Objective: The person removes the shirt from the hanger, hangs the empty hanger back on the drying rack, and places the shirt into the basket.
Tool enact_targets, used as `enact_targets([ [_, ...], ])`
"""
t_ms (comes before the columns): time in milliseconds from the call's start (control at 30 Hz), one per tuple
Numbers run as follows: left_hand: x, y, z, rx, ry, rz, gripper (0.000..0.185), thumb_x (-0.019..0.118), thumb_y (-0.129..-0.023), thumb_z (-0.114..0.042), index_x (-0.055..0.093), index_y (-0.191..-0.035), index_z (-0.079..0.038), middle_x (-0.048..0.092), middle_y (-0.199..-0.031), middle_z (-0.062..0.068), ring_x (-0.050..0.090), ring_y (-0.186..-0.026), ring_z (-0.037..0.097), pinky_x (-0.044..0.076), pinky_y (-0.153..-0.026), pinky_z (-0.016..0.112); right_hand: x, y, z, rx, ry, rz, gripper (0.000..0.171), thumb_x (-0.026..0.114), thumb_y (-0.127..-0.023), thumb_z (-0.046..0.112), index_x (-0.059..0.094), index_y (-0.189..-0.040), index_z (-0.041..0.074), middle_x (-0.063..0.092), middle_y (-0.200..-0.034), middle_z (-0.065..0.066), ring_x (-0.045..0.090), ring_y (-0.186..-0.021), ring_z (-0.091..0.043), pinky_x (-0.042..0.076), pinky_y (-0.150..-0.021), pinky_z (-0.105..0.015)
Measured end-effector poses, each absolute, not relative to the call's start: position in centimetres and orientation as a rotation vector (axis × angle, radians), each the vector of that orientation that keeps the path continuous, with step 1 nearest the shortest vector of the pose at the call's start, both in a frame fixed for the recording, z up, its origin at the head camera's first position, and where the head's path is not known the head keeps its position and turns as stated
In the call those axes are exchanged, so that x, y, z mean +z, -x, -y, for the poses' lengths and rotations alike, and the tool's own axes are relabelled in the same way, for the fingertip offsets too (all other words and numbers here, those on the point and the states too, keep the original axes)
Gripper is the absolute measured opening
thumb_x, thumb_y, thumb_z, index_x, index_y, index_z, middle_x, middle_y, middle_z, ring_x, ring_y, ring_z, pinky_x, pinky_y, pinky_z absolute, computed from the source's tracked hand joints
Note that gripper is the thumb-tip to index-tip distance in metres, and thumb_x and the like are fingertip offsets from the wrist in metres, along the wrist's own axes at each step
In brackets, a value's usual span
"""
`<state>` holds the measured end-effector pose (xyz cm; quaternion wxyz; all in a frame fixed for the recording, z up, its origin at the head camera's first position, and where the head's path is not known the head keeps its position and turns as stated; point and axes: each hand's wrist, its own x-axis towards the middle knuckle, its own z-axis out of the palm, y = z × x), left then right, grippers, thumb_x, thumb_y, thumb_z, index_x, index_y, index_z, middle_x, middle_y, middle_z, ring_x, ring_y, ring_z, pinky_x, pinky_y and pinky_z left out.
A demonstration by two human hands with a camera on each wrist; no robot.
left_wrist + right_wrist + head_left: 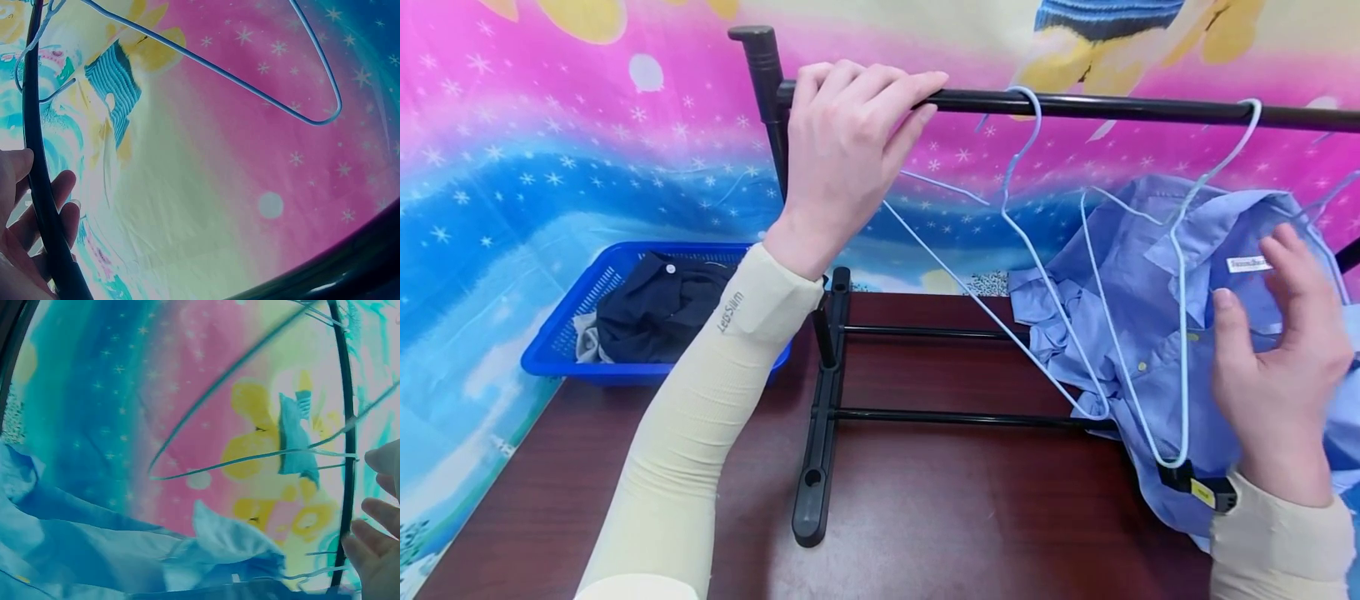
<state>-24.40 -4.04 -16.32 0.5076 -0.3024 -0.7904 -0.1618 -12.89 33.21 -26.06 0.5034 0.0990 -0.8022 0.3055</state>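
My left hand (850, 125) is up on the black rail (1112, 107) of a clothes rack, fingers curled over it near the left post. In the left wrist view the rail (44, 206) runs between thumb and fingers (62, 187). Two pale blue wire hangers hook on the rail: an empty one (1022, 217) and one (1180, 333) lying against a light blue shirt (1150, 275) heaped at the right. My right hand (1270, 333) hovers in front of the shirt's collar with fingers spread and relaxed, holding nothing. The right wrist view shows the shirt (94, 550) below.
A blue plastic basket (572, 333) with a dark garment (655, 308) sits at the table's back left. The rack's black foot (820, 433) and two low crossbars stand on the dark brown table (962, 517). A colourful printed cloth hangs behind.
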Motion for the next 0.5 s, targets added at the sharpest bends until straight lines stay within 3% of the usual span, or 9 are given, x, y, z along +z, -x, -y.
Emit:
enact_targets([
  [167, -16.3, 24.4, 4.0, -0.385, 0.726, 1.902, 0.04, 0.046, -0.108, -0.043, 0.071, -0.133, -0.024, 0.073, -0.119, 0.0, 0.061, -0.108, 0.021, 0.034, -0.102, 0.036, -24.4, 11.9, -32.7, 0.75, -0.099, 1.962, 0.049, 0.063, -0.097, 0.019, 0.056, -0.141, -0.001, 0.046, -0.154, 0.0, 0.035, -0.145, -0.017, 0.019, -0.118, -0.029],
  [367, -16.4, 24.4, 4.0, -0.396, 0.731, 1.896, 0.039, 0.046, -0.108, -0.042, 0.071, -0.132, -0.024, 0.073, -0.118, -0.001, 0.061, -0.107, 0.021, 0.034, -0.101, 0.037, -24.0, 12.2, -33.8, 0.728, 0.198, 2.034, 0.055, 0.065, -0.098, 0.024, 0.051, -0.15, 0.028, 0.042, -0.154, 0.01, 0.033, -0.142, -0.006, 0.021, -0.116, -0.026],
  [500, -16.3, 24.4, 4.0, -0.398, 0.73, 1.891, 0.039, 0.047, -0.108, -0.042, 0.072, -0.132, -0.024, 0.073, -0.118, -0.001, 0.061, -0.107, 0.021, 0.034, -0.101, 0.037, -23.9, 12.9, -35.0, 0.697, 0.371, 2.095, 0.062, 0.064, -0.098, 0.033, 0.041, -0.155, 0.035, 0.036, -0.158, 0.01, 0.029, -0.144, -0.006, 0.02, -0.116, -0.027],
])
